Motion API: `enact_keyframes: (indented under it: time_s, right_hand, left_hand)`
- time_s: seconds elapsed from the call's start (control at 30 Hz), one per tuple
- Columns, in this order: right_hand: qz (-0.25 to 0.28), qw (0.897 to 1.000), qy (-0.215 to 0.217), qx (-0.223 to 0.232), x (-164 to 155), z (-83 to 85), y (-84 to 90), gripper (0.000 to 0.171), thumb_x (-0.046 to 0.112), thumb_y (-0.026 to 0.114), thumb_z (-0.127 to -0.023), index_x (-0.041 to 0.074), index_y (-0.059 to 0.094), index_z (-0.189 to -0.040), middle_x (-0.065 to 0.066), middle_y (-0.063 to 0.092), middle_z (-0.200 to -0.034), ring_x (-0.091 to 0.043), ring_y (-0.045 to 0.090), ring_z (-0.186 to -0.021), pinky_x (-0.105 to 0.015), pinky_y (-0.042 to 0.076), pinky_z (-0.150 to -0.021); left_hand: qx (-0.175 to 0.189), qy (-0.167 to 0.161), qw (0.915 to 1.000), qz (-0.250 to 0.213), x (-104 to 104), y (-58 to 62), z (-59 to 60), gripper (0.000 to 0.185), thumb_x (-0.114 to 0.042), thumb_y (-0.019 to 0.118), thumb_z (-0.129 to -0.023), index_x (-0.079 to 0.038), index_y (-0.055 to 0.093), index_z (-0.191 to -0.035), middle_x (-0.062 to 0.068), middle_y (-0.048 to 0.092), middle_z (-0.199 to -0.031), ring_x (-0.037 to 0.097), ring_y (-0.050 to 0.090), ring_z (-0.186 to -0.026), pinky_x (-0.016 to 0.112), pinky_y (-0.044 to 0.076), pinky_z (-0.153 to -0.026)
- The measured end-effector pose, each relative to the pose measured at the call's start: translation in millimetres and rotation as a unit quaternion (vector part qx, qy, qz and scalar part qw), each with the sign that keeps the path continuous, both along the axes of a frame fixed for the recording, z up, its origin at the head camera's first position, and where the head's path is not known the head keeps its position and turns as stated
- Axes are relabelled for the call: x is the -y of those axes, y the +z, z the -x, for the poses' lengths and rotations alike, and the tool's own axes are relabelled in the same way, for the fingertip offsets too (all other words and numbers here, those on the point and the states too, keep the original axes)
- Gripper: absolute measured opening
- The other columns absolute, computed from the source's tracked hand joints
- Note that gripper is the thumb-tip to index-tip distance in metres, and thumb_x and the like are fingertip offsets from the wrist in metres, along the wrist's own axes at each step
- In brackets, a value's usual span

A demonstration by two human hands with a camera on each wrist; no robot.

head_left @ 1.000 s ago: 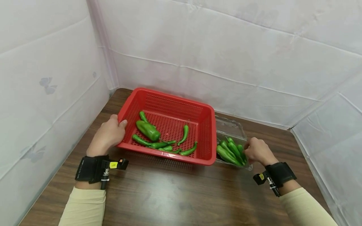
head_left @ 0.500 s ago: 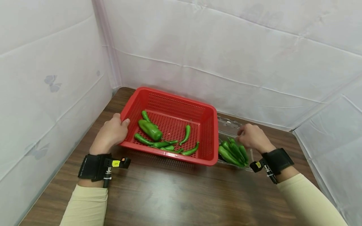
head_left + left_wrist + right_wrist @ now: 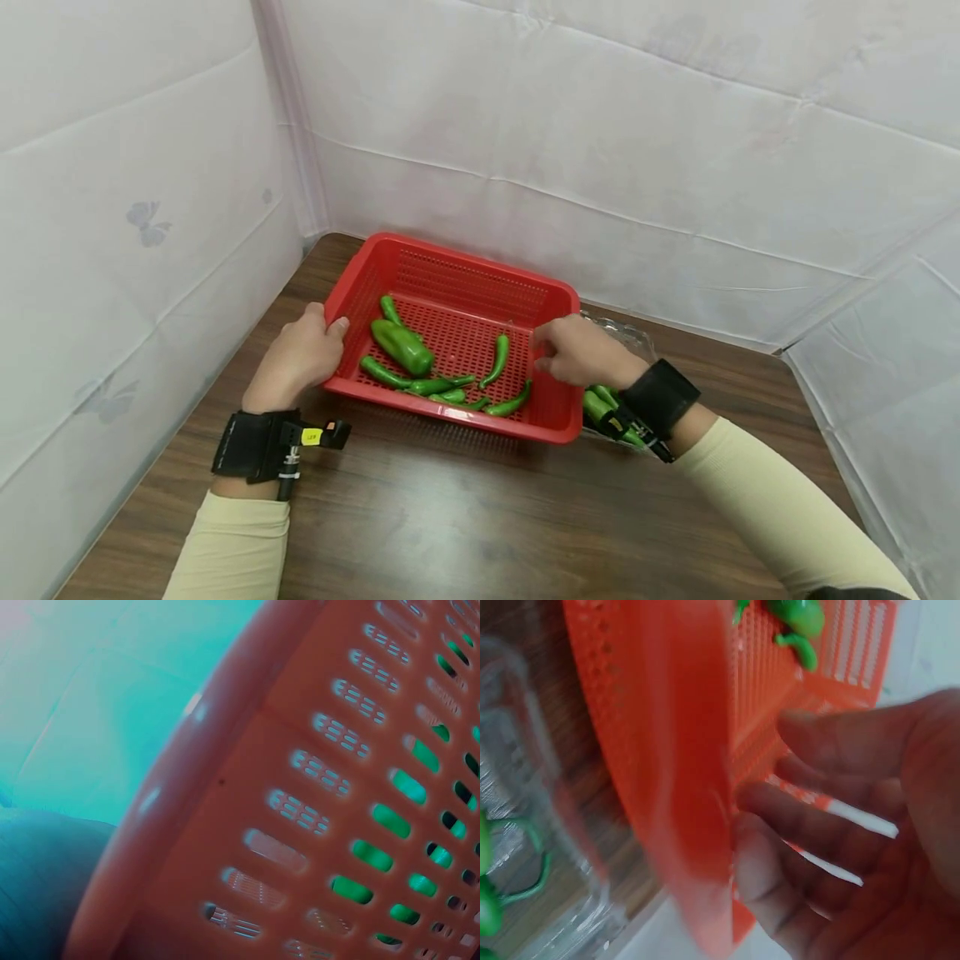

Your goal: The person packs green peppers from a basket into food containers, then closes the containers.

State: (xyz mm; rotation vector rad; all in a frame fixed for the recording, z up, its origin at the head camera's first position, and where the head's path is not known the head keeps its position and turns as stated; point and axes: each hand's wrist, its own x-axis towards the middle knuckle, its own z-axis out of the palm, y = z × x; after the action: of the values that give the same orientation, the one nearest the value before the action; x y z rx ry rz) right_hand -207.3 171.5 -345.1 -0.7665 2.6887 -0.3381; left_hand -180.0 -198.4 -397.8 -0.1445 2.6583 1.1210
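Note:
My left hand [image 3: 300, 350] grips the left rim of a red perforated plastic basket [image 3: 480, 258], thumb over the inner side. Inside lie one broad green pepper [image 3: 402, 347] and several slim green chili peppers, such as a curved chili pepper [image 3: 495, 360] near the right end. My right hand [image 3: 581, 348] reaches over the basket's right rim. In the right wrist view, its thumb and bent fingers stand apart with nothing between them, right at the red rim. Beyond the left wrist view's basket wall [image 3: 217, 780], green shows through the slots.
A clear plastic box [image 3: 630, 337] with green peppers [image 3: 597, 408] stands against the basket's right side, partly hidden by the right forearm. Brown wood-grain table [image 3: 487, 533] lies in front. White sheeting [image 3: 600, 167] encloses the back and both sides.
My right hand has lifted away from the clear box of peppers and moved left over the basket's right rim. My left hand keeps its grip on the basket.

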Motion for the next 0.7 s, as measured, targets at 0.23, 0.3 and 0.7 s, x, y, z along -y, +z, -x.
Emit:
enact_keyframes:
  time_s: [0.23, 0.3, 0.7]
  right_hand:
    - [-0.133, 0.98, 0.096, 0.114, 32.2, 6.3, -15.8, 0.01, 0.006, 0.066, -0.095, 0.011, 0.075, -0.096, 0.002, 0.054, -0.074, -0.014, 0.051, -0.07, -0.027, 0.044, -0.065]
    - [-0.156, 0.971, 0.105, 0.149, 37.2, 6.5, -17.9, 0.018, 0.004, 0.064, -0.096, 0.014, 0.075, -0.105, 0.0, 0.058, -0.082, -0.016, 0.053, -0.077, -0.029, 0.045, -0.07]
    - [-0.183, 0.942, 0.082, 0.268, 40.7, 5.7, -18.2, 0.052, -0.007, 0.062, -0.092, 0.026, 0.07, -0.132, 0.002, 0.066, -0.113, -0.019, 0.058, -0.099, -0.029, 0.052, -0.073]
  left_hand:
    - [0.006, 0.002, 1.0, 0.002, -0.3, 0.7, -0.5, 0.054, -0.035, 0.034, -0.113, 0.01, 0.034, -0.142, 0.023, 0.062, -0.1, 0.025, 0.064, -0.077, 0.03, 0.047, -0.058]
    - [0.005, 0.002, 1.0, 0.005, 0.7, 1.2, -0.4, 0.054, -0.035, 0.034, -0.113, 0.01, 0.034, -0.142, 0.024, 0.062, -0.1, 0.025, 0.064, -0.078, 0.031, 0.047, -0.059]
    - [0.004, -0.002, 1.0, 0.006, 0.9, 0.2, 1.6, 0.056, -0.036, 0.032, -0.113, 0.012, 0.034, -0.143, 0.024, 0.062, -0.1, 0.025, 0.065, -0.078, 0.031, 0.048, -0.059]
